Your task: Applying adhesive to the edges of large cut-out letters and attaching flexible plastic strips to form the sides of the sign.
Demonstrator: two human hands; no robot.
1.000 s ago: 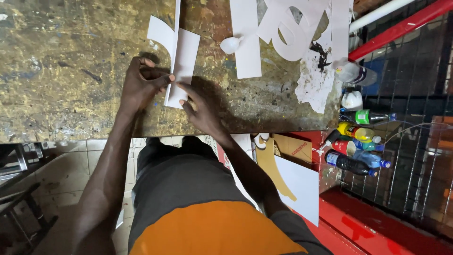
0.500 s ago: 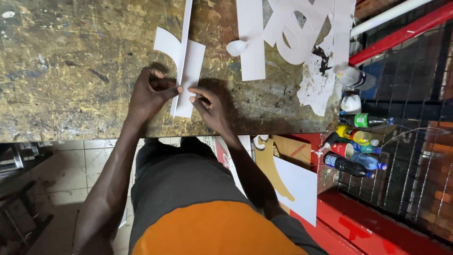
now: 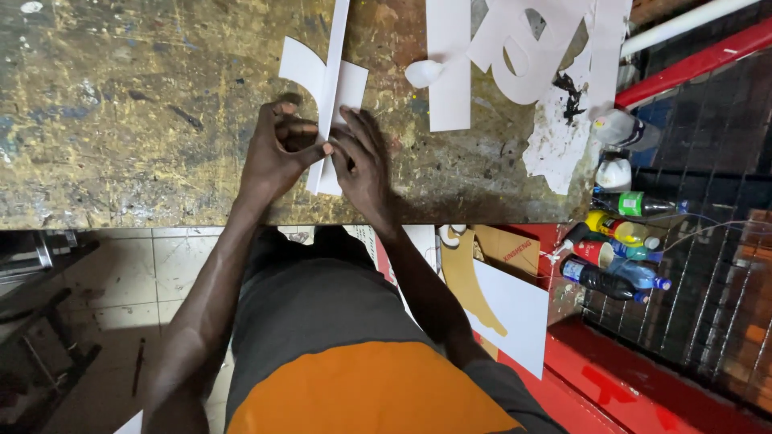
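Both the left hand (image 3: 277, 153) and right hand (image 3: 363, 161) pinch a narrow white strip (image 3: 330, 72) standing on a white cut-out sheet (image 3: 322, 88), on the paint-stained workbench (image 3: 121, 112).

Strip (image 3: 331, 72) on workbench (image 3: 121, 120); bottles (image 3: 615, 249) right
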